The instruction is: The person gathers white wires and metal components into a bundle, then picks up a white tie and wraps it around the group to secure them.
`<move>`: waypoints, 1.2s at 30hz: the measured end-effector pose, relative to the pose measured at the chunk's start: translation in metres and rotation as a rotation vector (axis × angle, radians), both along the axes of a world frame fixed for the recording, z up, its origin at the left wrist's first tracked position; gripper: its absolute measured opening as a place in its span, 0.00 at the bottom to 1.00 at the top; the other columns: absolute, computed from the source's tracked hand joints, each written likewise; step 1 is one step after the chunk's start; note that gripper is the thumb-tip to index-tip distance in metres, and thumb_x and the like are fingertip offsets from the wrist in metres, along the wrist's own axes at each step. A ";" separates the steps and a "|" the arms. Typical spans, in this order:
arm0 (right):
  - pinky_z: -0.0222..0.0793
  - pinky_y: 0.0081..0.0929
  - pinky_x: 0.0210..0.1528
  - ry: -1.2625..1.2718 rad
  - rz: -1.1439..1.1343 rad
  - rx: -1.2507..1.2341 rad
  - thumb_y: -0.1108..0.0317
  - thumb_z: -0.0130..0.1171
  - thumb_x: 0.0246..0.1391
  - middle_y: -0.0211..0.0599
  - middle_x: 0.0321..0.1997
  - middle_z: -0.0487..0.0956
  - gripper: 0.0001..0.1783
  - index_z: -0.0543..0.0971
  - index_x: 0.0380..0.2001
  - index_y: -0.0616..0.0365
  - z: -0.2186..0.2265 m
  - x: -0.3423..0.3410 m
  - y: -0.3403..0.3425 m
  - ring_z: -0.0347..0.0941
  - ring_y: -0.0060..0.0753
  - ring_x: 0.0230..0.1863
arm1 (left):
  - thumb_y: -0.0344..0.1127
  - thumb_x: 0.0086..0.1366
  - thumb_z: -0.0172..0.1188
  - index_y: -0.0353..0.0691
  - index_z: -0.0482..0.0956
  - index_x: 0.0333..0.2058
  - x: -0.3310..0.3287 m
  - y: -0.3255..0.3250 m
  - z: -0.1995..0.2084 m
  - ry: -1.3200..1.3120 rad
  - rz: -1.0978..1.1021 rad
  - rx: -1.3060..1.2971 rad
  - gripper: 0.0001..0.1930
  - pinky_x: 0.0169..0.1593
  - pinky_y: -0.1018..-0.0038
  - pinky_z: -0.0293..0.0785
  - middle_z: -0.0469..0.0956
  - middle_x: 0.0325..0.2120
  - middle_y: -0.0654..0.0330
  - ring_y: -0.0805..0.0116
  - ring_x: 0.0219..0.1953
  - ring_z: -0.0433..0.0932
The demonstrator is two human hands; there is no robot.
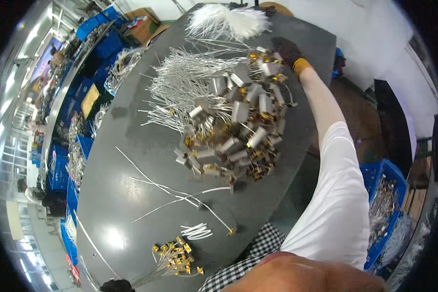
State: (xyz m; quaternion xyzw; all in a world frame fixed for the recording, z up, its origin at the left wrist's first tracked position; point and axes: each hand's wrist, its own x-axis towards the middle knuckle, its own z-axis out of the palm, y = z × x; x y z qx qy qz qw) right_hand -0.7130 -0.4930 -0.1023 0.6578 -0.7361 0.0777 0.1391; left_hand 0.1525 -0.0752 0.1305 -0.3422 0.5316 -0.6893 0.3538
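Note:
My right hand [288, 52], in a dark glove with a yellow cuff, reaches to the far right of the table, beside the pile of grey metal blocks [240, 112] with brass-coloured fittings. Its fingers blur into dark shadow, so its grip is unclear. At the lower edge shows a small part of my left hand [117, 286], also dark-gloved. It lies at the wire end of a bundle of brass-tipped wires [173, 258]; its fingers are hidden. Several long white wires with end fittings [180, 197] cross on the tabletop. Short white tube pieces [196, 231] lie near the bundle.
The dark grey table [114, 185] also bears a heap of silvery wires [180, 87] and a white bundle of thin strands [228, 22] at its far end. A blue crate [399, 187] of metal parts stands right. Blue bins [58, 168] line a bench at left.

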 end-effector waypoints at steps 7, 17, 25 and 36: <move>0.66 0.37 0.61 -0.172 0.240 -0.043 0.66 0.53 0.58 0.47 0.61 0.73 0.19 0.78 0.52 0.50 -0.014 -0.001 -0.117 0.70 0.51 0.60 | 0.51 0.70 0.46 0.53 0.76 0.28 0.126 0.005 -0.047 -0.121 -0.531 -0.243 0.16 0.33 0.67 0.66 0.71 0.21 0.68 0.68 0.24 0.69; 0.55 0.44 0.70 -0.207 -0.007 0.395 0.49 0.52 0.57 0.43 0.77 0.42 0.37 0.58 0.69 0.38 -0.014 0.015 -0.142 0.60 0.58 0.67 | 0.47 0.69 0.52 0.49 0.75 0.32 0.179 -0.001 -0.026 -1.165 -0.426 -0.992 0.11 0.31 0.73 0.73 0.72 0.19 0.71 0.74 0.23 0.72; 0.64 0.40 0.61 -0.156 0.029 0.400 0.57 0.53 0.56 0.51 0.57 0.74 0.23 0.75 0.52 0.56 -0.024 -0.003 -0.156 0.70 0.47 0.60 | 0.37 0.61 0.66 0.43 0.73 0.38 -0.085 -0.053 0.025 -0.827 -0.192 -0.245 0.12 0.25 0.83 0.74 0.78 0.24 0.69 0.80 0.22 0.75; 0.49 0.44 0.72 -0.025 -0.017 0.190 0.52 0.41 0.62 0.39 0.68 0.66 0.23 0.76 0.56 0.40 0.005 0.013 -0.115 0.56 0.47 0.70 | 0.53 0.69 0.53 0.45 0.75 0.34 -0.003 -0.020 0.013 -2.026 -0.119 -0.278 0.17 0.31 0.67 0.74 0.76 0.24 0.64 0.71 0.25 0.74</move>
